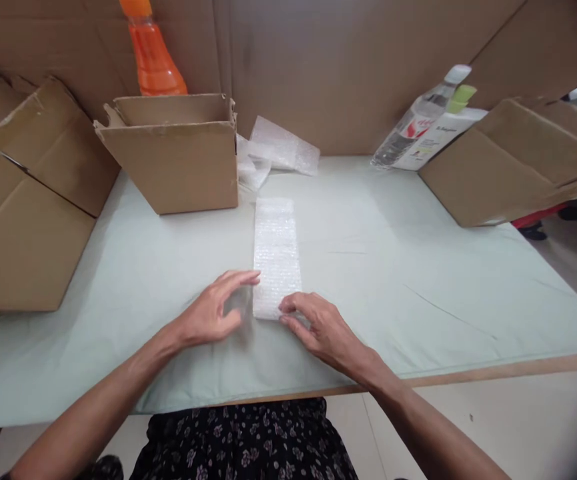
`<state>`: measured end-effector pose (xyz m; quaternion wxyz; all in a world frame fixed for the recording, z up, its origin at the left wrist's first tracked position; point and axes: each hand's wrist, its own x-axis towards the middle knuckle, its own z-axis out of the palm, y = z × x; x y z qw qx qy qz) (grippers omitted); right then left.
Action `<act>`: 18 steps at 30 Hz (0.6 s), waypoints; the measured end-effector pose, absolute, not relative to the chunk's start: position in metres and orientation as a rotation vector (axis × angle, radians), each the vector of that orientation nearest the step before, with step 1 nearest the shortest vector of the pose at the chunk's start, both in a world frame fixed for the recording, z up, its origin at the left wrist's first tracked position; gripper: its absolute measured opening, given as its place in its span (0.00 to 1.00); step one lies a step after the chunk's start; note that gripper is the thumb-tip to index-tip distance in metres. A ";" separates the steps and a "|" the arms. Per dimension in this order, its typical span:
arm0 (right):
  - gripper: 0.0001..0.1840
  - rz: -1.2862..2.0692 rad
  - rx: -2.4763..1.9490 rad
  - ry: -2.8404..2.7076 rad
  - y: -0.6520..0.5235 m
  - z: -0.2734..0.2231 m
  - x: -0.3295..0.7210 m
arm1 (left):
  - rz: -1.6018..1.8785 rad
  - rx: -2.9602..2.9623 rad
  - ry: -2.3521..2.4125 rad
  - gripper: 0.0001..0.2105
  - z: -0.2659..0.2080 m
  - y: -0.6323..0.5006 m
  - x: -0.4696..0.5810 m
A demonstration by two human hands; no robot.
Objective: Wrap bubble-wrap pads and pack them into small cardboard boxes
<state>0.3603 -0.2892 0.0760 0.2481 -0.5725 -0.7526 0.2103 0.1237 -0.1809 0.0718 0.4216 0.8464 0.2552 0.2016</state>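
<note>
A long strip of bubble wrap (277, 247) lies lengthwise on the cloth-covered table in front of me. Beside its left edge, my left hand (215, 310) is open, thumb and fingers apart, with the fingertips close to the wrap or just touching it. My right hand (323, 327) has its thumb and forefinger closed at the near right corner of the strip, pinching its edge. Whether the strip is a single sheet, a folded one or a pouch, I cannot tell.
An open cardboard box (188, 167) stands at the back left, with an orange bottle (155, 63) behind it. More bubble wrap (288, 147) lies beside that box. Another carton (28, 207) is far left. At right are a clear bottle (418, 123) and a box (508, 160).
</note>
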 end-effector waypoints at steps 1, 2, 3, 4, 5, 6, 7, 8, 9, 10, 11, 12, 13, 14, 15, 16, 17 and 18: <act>0.03 0.635 -1.553 -2.034 -0.295 0.077 0.357 | 0.494 2.106 0.640 0.37 0.074 -0.196 0.116; 0.03 0.701 -1.543 -2.015 -0.299 0.077 0.354 | 0.493 2.104 0.656 0.37 0.076 -0.210 0.111; 0.03 0.766 -1.530 -1.994 -0.301 0.076 0.351 | 0.506 2.107 0.692 0.36 0.075 -0.223 0.108; 0.04 0.824 -1.517 -1.974 -0.302 0.074 0.348 | 0.528 2.108 0.743 0.34 0.074 -0.233 0.108; 0.04 0.874 -1.509 -1.957 -0.301 0.072 0.347 | 0.555 2.104 0.801 0.31 0.071 -0.242 0.109; 0.03 0.911 -1.508 -1.938 -0.300 0.070 0.345 | 0.586 2.097 0.858 0.28 0.068 -0.248 0.112; 0.03 0.915 -1.515 -1.916 -0.299 0.068 0.345 | 0.612 2.090 0.910 0.25 0.064 -0.251 0.115; 0.03 0.864 -1.528 -1.890 -0.298 0.066 0.346 | 0.631 2.087 0.956 0.24 0.061 -0.252 0.119; 0.05 0.755 -1.544 -1.860 -0.298 0.065 0.347 | 0.644 2.092 0.995 0.23 0.058 -0.251 0.123; 0.07 0.607 -1.561 -1.830 -0.299 0.064 0.349 | 0.654 2.106 1.025 0.22 0.056 -0.248 0.126; 0.08 0.443 -1.569 -1.803 -0.301 0.064 0.351 | 0.662 2.127 1.051 0.23 0.053 -0.245 0.130; 0.09 0.292 -1.568 -1.787 -0.304 0.065 0.352 | 0.670 2.155 1.070 0.23 0.052 -0.242 0.133; 0.10 0.176 -1.554 -1.792 -0.308 0.066 0.353 | 0.676 2.187 1.085 0.23 0.050 -0.238 0.136; 0.11 0.110 -1.533 -1.821 -0.312 0.066 0.353 | 0.679 2.222 1.097 0.23 0.049 -0.235 0.139; 0.12 0.087 -1.510 -1.874 -0.316 0.066 0.353 | 0.673 2.255 1.113 0.23 0.048 -0.233 0.141; 0.13 0.082 -1.489 -1.942 -0.319 0.064 0.352 | 0.659 2.285 1.136 0.24 0.047 -0.231 0.143; 0.14 0.083 -1.477 -2.016 -0.321 0.062 0.350 | 0.643 2.309 1.163 0.24 0.047 -0.230 0.144; 0.14 0.084 -1.477 -2.085 -0.321 0.059 0.349 | 0.634 2.327 1.191 0.24 0.047 -0.230 0.144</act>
